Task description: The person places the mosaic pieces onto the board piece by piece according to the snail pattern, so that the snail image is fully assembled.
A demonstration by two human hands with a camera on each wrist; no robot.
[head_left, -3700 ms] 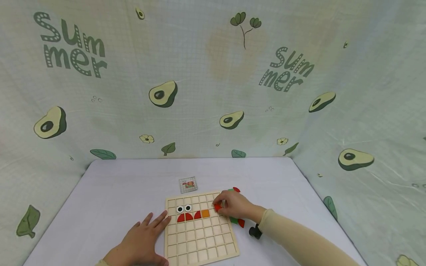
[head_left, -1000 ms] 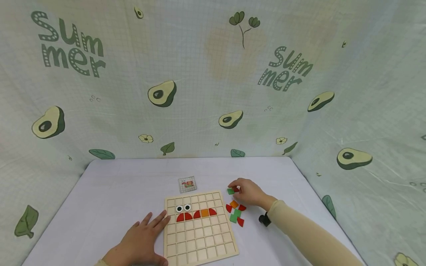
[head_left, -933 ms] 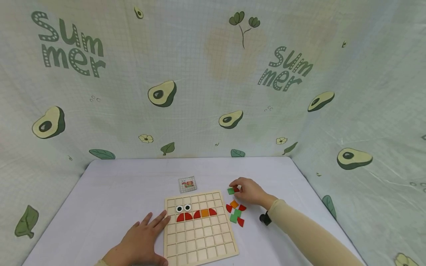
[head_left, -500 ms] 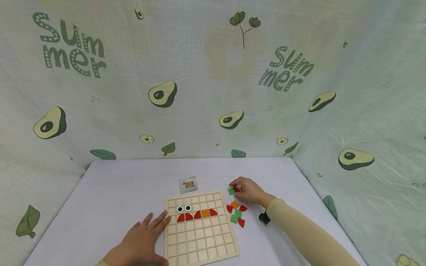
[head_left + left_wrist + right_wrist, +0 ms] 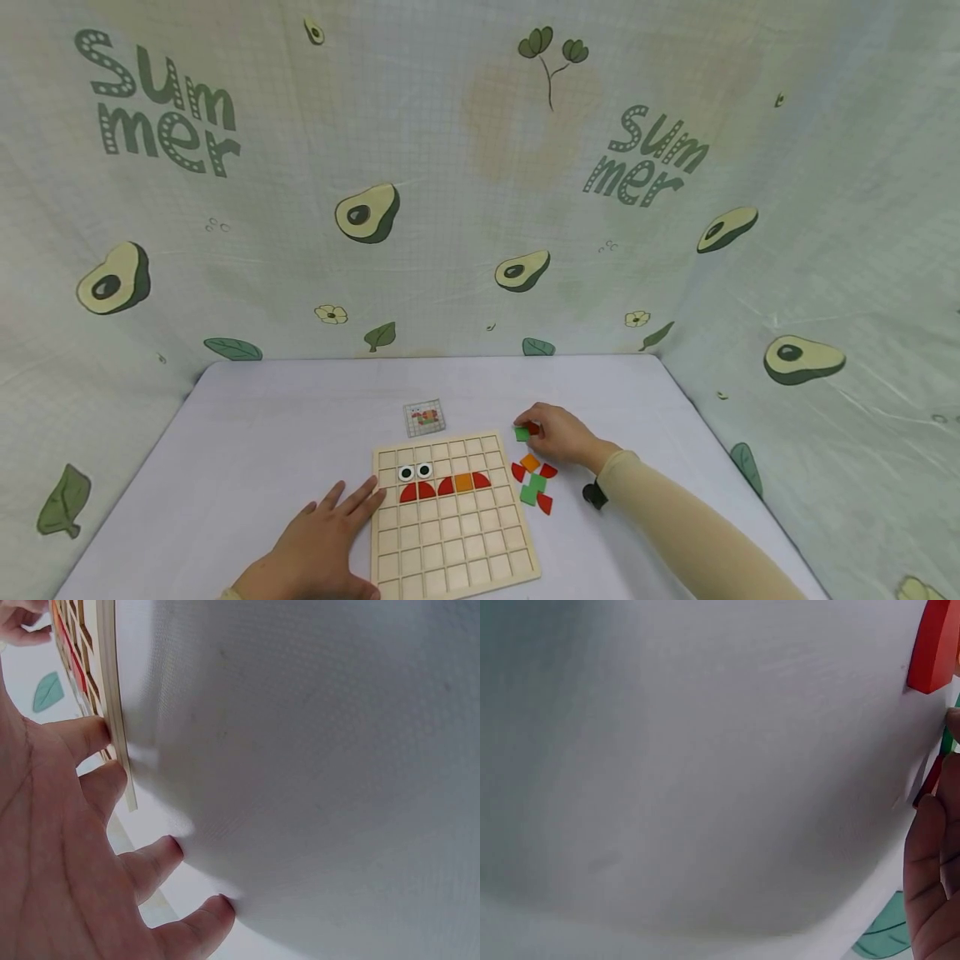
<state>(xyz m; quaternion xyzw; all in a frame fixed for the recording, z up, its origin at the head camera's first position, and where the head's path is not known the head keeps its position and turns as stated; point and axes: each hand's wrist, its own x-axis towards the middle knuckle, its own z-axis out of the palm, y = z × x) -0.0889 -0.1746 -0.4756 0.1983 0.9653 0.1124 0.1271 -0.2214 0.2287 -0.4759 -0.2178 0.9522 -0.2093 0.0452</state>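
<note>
My left hand [image 5: 315, 542] lies with fingers spread at the left edge of the wooden grid board [image 5: 450, 550]. In the left wrist view two fingertips touch the board's side [image 5: 112, 690] and two rest on the white cloth. My right hand [image 5: 562, 433] bends its fingers over a green square tile [image 5: 522, 434] and a red quarter-circle tile [image 5: 533, 428], right of the board. The right wrist view shows its fingers [image 5: 926, 847] at these tiles; the grip is partly hidden. On the board sit two eye tiles [image 5: 415, 472], several red quarter-circles [image 5: 426, 490] and an orange square [image 5: 463, 482].
Below the right hand lie loose tiles: an orange square [image 5: 530, 462], green tiles [image 5: 533, 488] and red quarter-circles [image 5: 545, 504]. A small picture card [image 5: 424, 417] lies behind the board. A black object [image 5: 595, 496] is by the right wrist. Patterned cloth [image 5: 450, 167] hangs behind the table.
A red quarter-circle has gone onto the board right of the orange square. My right hand has moved off the board to the back right tiles and lately shifts only slightly. My left hand stays.
</note>
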